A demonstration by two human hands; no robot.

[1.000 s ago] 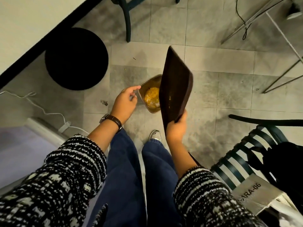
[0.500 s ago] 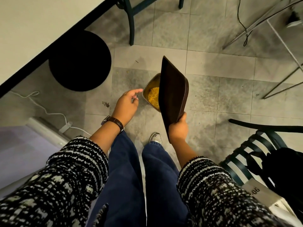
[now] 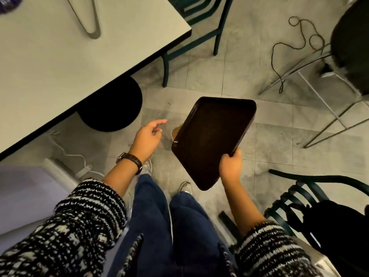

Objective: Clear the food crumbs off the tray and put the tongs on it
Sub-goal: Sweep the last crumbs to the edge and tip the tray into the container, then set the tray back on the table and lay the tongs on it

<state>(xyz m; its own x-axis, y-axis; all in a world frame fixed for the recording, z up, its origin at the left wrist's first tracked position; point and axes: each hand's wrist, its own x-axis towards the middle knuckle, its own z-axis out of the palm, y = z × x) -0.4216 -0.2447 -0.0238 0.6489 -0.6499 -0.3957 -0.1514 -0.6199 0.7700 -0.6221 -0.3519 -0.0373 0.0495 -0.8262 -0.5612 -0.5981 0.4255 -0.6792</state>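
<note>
Grey tiled floor point(image 3: 269, 140) lies below you: your right hand point(image 3: 231, 165) grips the dark brown rectangular tray point(image 3: 211, 136) (tilted) by its near edge; your left hand point(image 3: 147, 138) hangs empty, fingers loosely spread.

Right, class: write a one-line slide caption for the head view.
Right hand holds the tray over the floor; left hand empty; tongs on the table.

The tray point(image 3: 211, 136) is dark brown, the sleeves point(image 3: 79, 222) black-and-white knit, the jeans point(image 3: 151, 220) navy, the watch strap point(image 3: 132, 158) brown, the tabletop point(image 3: 69, 56) pale cream with a black edge, the floor tiles point(image 3: 279, 136) mottled grey.
</note>
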